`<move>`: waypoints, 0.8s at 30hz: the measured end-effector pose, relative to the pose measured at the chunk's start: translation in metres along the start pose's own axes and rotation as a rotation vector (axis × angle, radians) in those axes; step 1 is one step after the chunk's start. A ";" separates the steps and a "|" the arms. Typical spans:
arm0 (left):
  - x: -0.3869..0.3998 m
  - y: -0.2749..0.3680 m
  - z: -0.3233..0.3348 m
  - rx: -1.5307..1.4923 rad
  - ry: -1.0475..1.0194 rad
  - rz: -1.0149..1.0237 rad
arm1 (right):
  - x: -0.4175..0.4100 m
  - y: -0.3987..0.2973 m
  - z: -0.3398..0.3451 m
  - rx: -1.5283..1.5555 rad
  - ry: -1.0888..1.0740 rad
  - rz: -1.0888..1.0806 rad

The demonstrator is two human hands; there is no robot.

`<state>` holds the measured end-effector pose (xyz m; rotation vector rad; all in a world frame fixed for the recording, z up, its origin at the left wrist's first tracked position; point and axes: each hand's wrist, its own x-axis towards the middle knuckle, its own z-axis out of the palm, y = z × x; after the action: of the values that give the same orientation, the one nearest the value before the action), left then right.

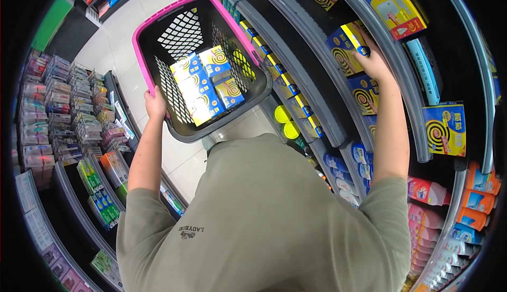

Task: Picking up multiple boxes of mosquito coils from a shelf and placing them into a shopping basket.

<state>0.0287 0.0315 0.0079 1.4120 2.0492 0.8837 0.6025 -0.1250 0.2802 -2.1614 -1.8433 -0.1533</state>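
My left hand (pixel 155 104) grips the pink rim of a black plastic shopping basket (pixel 180 136) with lattice sides. Inside the basket, several blue, yellow and white mosquito coil boxes (pixel 197 84) lie close together on its floor. On the right, my right hand (pixel 374 60) reaches into a shelf, thumb and fingers around a mosquito coil box (pixel 353 38) seen edge-on. That box is beside another mosquito coil box (pixel 344 56) with a black spiral on its front. My fingers are partly hidden behind the held box.
Grey shelves (pixel 317 106) line the right side, with a row of yellow-and-blue boxes (pixel 287 84) below. Pink bottles (pixel 425 220) and orange bottles (pixel 477 201) stand nearer me. To the left, packaged goods hang on a rack (pixel 81 106). Pale floor tiles (pixel 119 40) run between.
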 end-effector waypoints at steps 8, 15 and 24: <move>0.004 -0.003 0.004 -0.031 0.000 -0.010 | -0.004 0.016 -0.002 -0.019 -0.135 0.139; -0.003 0.006 0.000 -0.043 -0.018 -0.041 | 0.002 0.036 0.010 -0.092 -0.100 0.081; -0.015 0.021 -0.006 -0.072 -0.022 -0.075 | -0.018 -0.071 0.035 -0.287 0.084 -0.098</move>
<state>0.0423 0.0211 0.0279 1.2936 2.0197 0.8970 0.5263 -0.1221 0.2530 -2.2054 -1.9819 -0.5522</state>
